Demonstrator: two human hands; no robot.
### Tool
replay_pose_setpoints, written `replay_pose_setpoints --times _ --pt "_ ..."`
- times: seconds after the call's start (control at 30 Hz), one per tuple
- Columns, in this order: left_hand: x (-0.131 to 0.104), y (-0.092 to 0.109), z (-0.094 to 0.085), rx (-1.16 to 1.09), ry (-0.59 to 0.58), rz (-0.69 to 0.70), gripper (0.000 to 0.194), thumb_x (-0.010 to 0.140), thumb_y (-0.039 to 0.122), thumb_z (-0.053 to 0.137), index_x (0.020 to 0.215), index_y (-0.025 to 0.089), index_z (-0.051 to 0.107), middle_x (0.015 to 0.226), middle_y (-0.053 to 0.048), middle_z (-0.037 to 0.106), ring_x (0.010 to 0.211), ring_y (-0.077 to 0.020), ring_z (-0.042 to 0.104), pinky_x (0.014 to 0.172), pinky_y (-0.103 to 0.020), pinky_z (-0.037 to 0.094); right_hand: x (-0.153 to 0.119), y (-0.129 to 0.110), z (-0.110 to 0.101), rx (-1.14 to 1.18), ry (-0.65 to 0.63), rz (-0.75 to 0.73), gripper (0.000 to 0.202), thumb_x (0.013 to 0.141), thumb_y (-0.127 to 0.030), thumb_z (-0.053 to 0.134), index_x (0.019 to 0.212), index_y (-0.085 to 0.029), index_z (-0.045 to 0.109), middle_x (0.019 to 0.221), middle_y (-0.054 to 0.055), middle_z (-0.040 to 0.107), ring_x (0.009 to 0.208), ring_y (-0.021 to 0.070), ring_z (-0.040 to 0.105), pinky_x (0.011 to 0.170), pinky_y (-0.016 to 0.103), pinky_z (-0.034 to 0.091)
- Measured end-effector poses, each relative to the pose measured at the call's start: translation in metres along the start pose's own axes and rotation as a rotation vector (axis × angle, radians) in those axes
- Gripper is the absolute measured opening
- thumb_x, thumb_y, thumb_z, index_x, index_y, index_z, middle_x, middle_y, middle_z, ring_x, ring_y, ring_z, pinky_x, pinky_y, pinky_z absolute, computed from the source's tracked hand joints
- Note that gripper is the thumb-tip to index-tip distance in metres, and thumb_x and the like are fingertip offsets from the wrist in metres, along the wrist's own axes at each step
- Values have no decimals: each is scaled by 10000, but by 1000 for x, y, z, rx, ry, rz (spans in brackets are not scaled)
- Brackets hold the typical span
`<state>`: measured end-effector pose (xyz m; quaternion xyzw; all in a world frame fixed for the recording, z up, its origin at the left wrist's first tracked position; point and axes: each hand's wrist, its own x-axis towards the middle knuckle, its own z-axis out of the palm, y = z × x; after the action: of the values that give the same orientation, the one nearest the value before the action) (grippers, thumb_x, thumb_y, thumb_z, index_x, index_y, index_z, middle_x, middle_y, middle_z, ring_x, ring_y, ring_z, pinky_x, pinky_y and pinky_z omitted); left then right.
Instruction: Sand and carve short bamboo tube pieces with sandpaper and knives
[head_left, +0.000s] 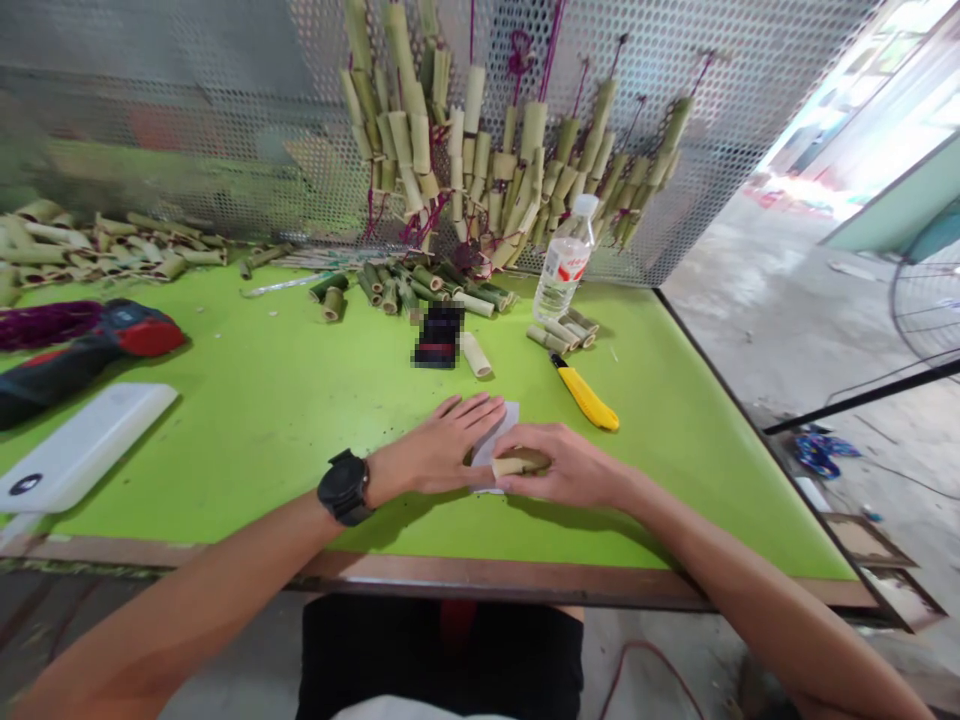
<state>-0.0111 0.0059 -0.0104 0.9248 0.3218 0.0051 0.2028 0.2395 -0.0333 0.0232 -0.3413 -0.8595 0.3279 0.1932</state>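
A small whitish sheet (487, 450) lies on the green tabletop (255, 480) near its front edge. My left hand (450, 440), below a black wristwatch (344, 487), rests on the sheet's left side with its fingers stretched out. Wrapped round a short bamboo piece (517, 465), my right hand (559, 465) holds it over the sheet, its pale end facing left. Beyond the hands are a single pale bamboo tube (475, 356) and a dark object (439, 336), partly pixelated. To the right lies a yellow-handled cutter (589, 395).
Behind stand a water bottle (566, 262) and bamboo pieces (562, 333). More bamboo hangs on a perforated metal panel (247, 130). At left lie a power tool (97, 350), a white power bank (86, 445) and purple cord (45, 325).
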Motion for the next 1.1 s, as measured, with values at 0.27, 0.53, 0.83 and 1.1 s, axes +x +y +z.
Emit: replay_pose_setpoints --times 0.27,0.53,0.83,1.1 --pt "1 4 -5 -43 -8 -27 1161 946 958 430 1796 198 211 1860 -117 182 1741 -341 148 1400 -521 112 1 26 -4 -233 94 -28 211 1085 -260 618 1212 -241 785 1269 132 701 1112 254 728 988 401 588" --pt "3 4 -4 -62 -11 -43 1139 949 921 508 1790 202 240 1854 -127 193 1738 -350 161 1397 -534 130 4 32 -10 -69 126 108 261 1009 -362 743 1209 -205 801 1148 110 821 1048 258 775 967 389 596" --pt "3 3 -4 -73 -17 -48 1162 936 927 524 1787 184 253 1853 -139 192 1738 -350 160 1399 -536 111 3 35 -12 21 70 184 309 839 -396 911 1091 -222 867 1047 64 821 892 219 743 857 337 580" --pt "3 1 -2 -64 22 -19 1155 922 951 508 1785 220 271 1845 -148 239 1729 -357 201 1390 -518 144 1 30 -22 48 -66 132 346 977 -514 784 1184 -252 876 1061 50 822 828 175 706 763 295 530"
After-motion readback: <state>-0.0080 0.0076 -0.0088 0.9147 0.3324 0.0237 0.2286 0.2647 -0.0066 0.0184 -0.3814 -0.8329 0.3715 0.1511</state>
